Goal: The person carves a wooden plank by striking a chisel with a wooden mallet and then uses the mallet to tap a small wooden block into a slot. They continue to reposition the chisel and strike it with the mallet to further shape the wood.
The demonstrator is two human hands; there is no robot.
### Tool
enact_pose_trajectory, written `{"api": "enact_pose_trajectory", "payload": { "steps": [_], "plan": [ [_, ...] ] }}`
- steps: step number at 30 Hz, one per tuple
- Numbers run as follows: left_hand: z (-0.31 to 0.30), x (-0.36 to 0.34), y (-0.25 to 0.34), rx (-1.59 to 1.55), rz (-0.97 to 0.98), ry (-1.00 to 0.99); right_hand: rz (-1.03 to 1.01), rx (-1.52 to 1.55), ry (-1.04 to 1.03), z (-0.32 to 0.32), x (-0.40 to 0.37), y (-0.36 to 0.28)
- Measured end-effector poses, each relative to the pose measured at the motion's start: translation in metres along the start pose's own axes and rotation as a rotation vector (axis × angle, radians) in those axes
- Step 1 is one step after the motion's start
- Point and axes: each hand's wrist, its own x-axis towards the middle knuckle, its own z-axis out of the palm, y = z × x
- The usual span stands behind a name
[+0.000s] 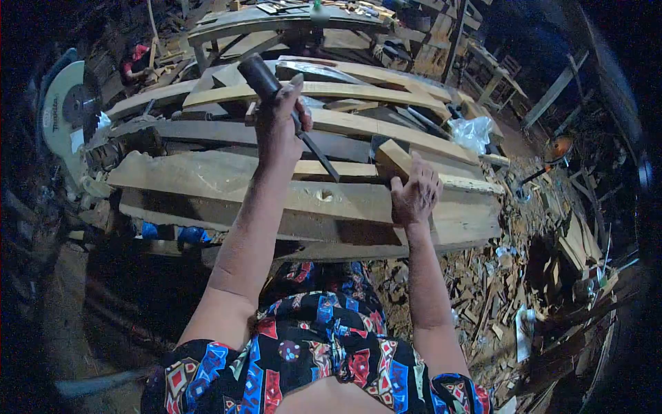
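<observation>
My left hand [279,131] is raised over the workbench, closed round a chisel [321,159] with a thick dark handle. Its blade slants down to the right, and the tip ends just above the thick plank. My right hand [416,192] grips a squared wooden block [393,159], pale on top and dark on one side; part of it is hidden by the fingers. Beneath both hands lies a thick rough-edged plank [269,199]. A small pale notch [324,196] shows in its surface, below the chisel tip.
Several long curved boards [331,91] lie across the bench behind the plank. A circular saw [65,110] stands at the left. A clear plastic bag [472,132] sits at the right end. Wood chips [476,297] cover the ground. Another person [136,63] crouches at the back left.
</observation>
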Motion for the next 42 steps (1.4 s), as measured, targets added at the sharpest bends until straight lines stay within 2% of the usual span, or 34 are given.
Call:
{"api": "enact_pose_trajectory", "payload": {
  "steps": [2,5,9,21,24,27,31,32,36,39,41,42],
  "plan": [
    [0.008,-0.014,-0.002,0.101,0.018,0.028,0.003,0.005,0.007,0.002,-0.001,0.001],
    [0.002,-0.021,-0.01,0.232,0.103,-0.124,-0.028,0.0,0.031,0.004,0.0,0.003],
    [0.007,-0.035,-0.009,0.268,0.111,-0.142,-0.04,-0.003,0.038,0.004,0.0,0.004],
    [0.01,-0.043,-0.006,0.311,0.179,-0.041,-0.051,-0.038,0.048,0.003,0.0,0.004],
    [0.009,-0.043,-0.008,0.343,0.153,-0.088,-0.116,-0.044,0.126,0.007,0.0,0.008],
    [0.012,-0.048,-0.005,0.45,0.155,-0.122,-0.041,0.077,-0.086,0.005,0.011,0.023],
    [0.011,-0.048,-0.014,0.42,0.169,-0.118,0.023,0.049,-0.592,-0.007,0.04,0.044],
    [0.011,-0.052,-0.012,0.458,0.2,-0.141,-0.075,0.264,-0.526,-0.012,0.037,0.05],
    [0.017,-0.051,-0.018,0.515,0.161,-0.162,-0.058,0.107,-0.496,-0.004,0.036,0.057],
    [0.02,-0.048,-0.026,0.571,0.321,-0.189,0.041,0.261,-0.372,-0.027,0.062,0.068],
    [0.027,-0.051,-0.022,0.638,0.347,-0.202,0.044,0.423,-0.159,-0.097,0.089,0.04],
    [0.029,-0.054,-0.021,0.672,0.357,-0.211,0.301,1.382,-0.116,-0.128,0.105,0.033]
  ]
}}
